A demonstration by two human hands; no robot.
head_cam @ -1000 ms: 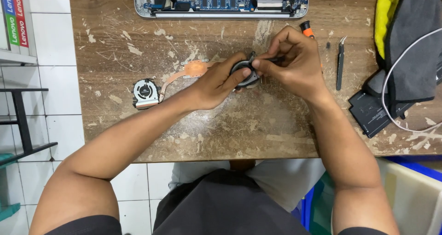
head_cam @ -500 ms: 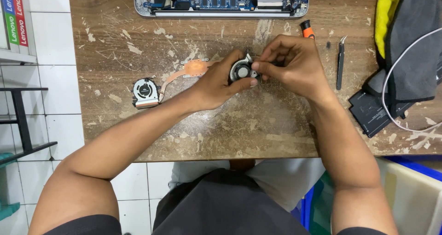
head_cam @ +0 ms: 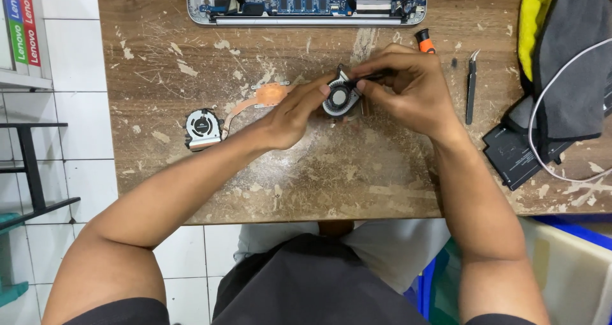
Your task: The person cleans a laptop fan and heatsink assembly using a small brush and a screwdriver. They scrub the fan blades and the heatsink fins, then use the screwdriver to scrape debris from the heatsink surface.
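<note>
Below the laptop: fan (head_cam: pixel 340 99) held tilted just above the surface (head_cam: pixel 382 178), between both hands, under the open laptop (head_cam: pixel 306 0).
Left hand: left hand (head_cam: pixel 290 111) reaches in from the fan's left; thumb and fingers (head_cam: pixel 322 90) pinch its housing edge.
Right hand: right hand (head_cam: pixel 411 89) covers the fan's right side, fingers pressed together on a thin dark tool (head_cam: pixel 366 78) whose tip meets the fan; what kind of tool is hard to tell.
Handling: looks light, a thin plastic shell with fine blades, likely fragile; best taken by the rigid outer housing, not the hub or blades.
Left of the fan: copper heat pipe (head_cam: pixel 255 102) on the surface, ending in a second fan (head_cam: pixel 203 127).
Right of the fan: orange-handled screwdriver (head_cam: pixel 424 41) near, tweezers (head_cam: pixel 472 86) farther, then a black battery (head_cam: pixel 516 153) and grey cloth (head_cam: pixel 567 64) well apart.
</note>
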